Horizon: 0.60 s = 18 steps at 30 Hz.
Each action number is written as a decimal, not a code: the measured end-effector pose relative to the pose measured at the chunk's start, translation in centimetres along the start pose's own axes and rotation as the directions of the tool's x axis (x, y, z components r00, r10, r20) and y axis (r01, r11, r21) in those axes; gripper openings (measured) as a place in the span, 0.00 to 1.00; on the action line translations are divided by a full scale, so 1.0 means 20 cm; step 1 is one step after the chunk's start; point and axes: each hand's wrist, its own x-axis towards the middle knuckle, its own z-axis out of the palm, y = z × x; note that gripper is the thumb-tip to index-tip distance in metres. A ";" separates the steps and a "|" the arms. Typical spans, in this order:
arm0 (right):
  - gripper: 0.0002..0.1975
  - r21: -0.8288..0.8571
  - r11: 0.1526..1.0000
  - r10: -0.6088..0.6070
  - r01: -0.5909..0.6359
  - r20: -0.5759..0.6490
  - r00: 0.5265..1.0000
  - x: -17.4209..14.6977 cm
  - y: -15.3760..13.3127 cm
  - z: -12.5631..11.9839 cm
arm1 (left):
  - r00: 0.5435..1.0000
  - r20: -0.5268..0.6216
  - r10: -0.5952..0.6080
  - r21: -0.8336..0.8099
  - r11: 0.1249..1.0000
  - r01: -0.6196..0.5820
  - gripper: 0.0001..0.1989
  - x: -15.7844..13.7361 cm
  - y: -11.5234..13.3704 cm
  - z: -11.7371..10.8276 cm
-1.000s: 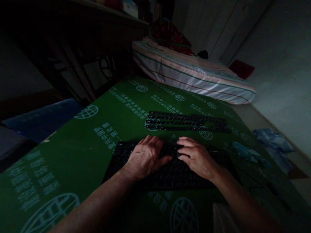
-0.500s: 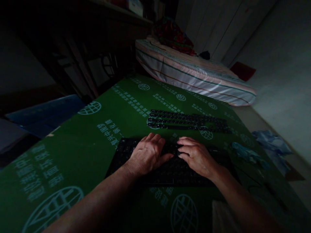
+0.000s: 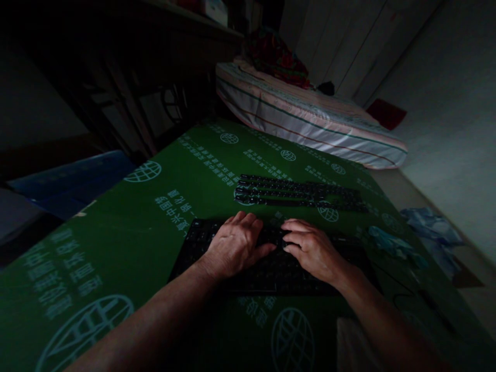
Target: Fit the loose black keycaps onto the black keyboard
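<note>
A black keyboard [image 3: 248, 283] lies on the green table in front of me, its details lost in the dim light. My left hand [image 3: 234, 243] rests over its left-middle part, palm down, fingers extended and thumb pointing right. My right hand [image 3: 312, 250] is just right of centre. Its thumb and index fingertips close around a small dark piece, apparently a keycap [image 3: 285, 242], at the keyboard's surface; its other fingers are spread. Behind the keyboard, loose black keycaps [image 3: 271, 199] lie in several rows on the tabletop.
The green table cover [image 3: 155, 253] has pale globe prints and lettering. At its right lie a crumpled bluish plastic bag [image 3: 395, 245] and a dark cable [image 3: 399, 279]. A striped mattress [image 3: 310, 119] stands beyond the far edge, and a blue object [image 3: 77, 178] sits beyond the left.
Both hands keep nearly the same place and pose on the keyboard. The whole view shifts very slightly.
</note>
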 end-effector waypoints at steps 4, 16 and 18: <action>0.06 0.004 1.000 0.002 -0.002 -0.001 1.000 0.00 0.00 0.00 | 1.000 -0.002 0.003 -0.011 1.000 -0.003 0.23 0.00 0.00 0.00; 0.10 -0.112 0.994 -0.016 0.002 -0.121 0.993 -0.08 -0.02 0.07 | 1.000 0.026 -0.014 -0.023 1.000 0.014 0.23 0.00 0.01 -0.01; 0.11 -0.169 0.985 -0.041 0.018 -0.134 0.990 -0.10 -0.03 0.08 | 0.999 0.033 -0.016 -0.020 1.000 0.017 0.23 0.00 0.01 -0.02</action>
